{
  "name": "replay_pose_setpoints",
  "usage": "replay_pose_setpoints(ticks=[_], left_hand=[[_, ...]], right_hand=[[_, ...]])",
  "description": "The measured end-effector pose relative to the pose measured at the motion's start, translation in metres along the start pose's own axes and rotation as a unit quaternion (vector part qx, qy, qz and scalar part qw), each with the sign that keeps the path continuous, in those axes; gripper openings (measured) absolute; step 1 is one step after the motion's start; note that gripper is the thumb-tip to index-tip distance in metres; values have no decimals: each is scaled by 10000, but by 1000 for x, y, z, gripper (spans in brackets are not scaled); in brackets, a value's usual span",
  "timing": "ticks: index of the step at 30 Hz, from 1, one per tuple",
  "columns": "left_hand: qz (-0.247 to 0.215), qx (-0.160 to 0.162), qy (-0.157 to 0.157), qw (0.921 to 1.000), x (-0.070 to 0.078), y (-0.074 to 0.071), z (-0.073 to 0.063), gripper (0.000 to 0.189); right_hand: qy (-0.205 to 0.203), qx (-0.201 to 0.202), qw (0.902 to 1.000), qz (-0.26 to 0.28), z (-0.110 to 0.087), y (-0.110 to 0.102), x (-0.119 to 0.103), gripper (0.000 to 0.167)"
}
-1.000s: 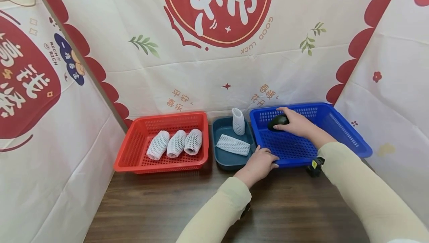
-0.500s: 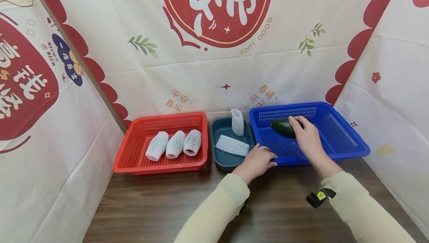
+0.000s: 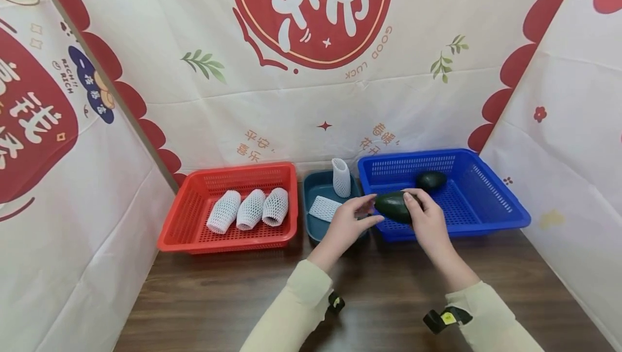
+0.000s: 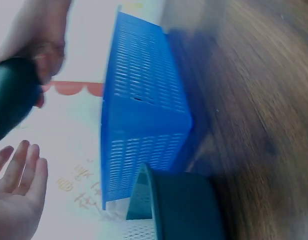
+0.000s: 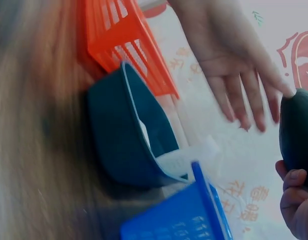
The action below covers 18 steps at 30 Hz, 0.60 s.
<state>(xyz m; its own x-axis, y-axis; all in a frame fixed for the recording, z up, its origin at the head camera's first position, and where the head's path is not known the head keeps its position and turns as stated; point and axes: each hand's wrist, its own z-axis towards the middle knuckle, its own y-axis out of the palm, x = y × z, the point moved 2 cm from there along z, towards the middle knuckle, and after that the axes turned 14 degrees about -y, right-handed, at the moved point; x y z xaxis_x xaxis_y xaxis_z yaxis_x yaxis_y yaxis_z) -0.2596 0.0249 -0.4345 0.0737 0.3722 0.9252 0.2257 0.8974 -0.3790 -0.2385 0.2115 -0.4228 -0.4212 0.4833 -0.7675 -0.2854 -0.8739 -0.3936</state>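
Observation:
My right hand (image 3: 430, 220) grips a dark green avocado (image 3: 391, 206) by one end, above the front left of the blue basket (image 3: 457, 228). Facing the avocado's other end is my left hand (image 3: 347, 222), its fingers extended and its thumb apart from them. In the right wrist view, the left thumb's tip reaches the avocado's end. A second avocado (image 3: 431, 180) lies inside the blue basket toward the back. The teal tray (image 3: 318, 233) holds two white foam net sleeves, a standing one (image 3: 342, 178) and a flat one (image 3: 324, 208) partly hidden by the left hand.
On the left stands a red basket (image 3: 228, 245) with three bulging foam net sleeves (image 3: 251, 210) in it. The containers sit in a row on a brown wooden table (image 3: 218, 292). Printed cloth walls (image 3: 301, 109) rise behind and at both sides.
The right hand has lifted an avocado out of the blue basket, toward me and left. My left hand has left the blue basket's rim and come up beside the avocado.

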Motion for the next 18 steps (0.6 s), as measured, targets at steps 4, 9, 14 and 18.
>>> replay_pose_setpoints(ticks=[4,9,14,18], left_hand=[[-1047,71,-99,9944,-6,-14,-14,36],[-1528,64,-300,9878,-19,-25,-30,29],[-1523,391,-481,9864,-36,-30,-45,26],[-1628,556,-724,9824,-49,-33,-56,23]], right_hand=[[74,-60,9990,433,-11,11,-4,33],[241,-361,9967,679,-25,25,-5,33],[559,-817,9900,1009,-41,39,-4,38],[528,-1097,9818,1455,-51,47,-1,37]])
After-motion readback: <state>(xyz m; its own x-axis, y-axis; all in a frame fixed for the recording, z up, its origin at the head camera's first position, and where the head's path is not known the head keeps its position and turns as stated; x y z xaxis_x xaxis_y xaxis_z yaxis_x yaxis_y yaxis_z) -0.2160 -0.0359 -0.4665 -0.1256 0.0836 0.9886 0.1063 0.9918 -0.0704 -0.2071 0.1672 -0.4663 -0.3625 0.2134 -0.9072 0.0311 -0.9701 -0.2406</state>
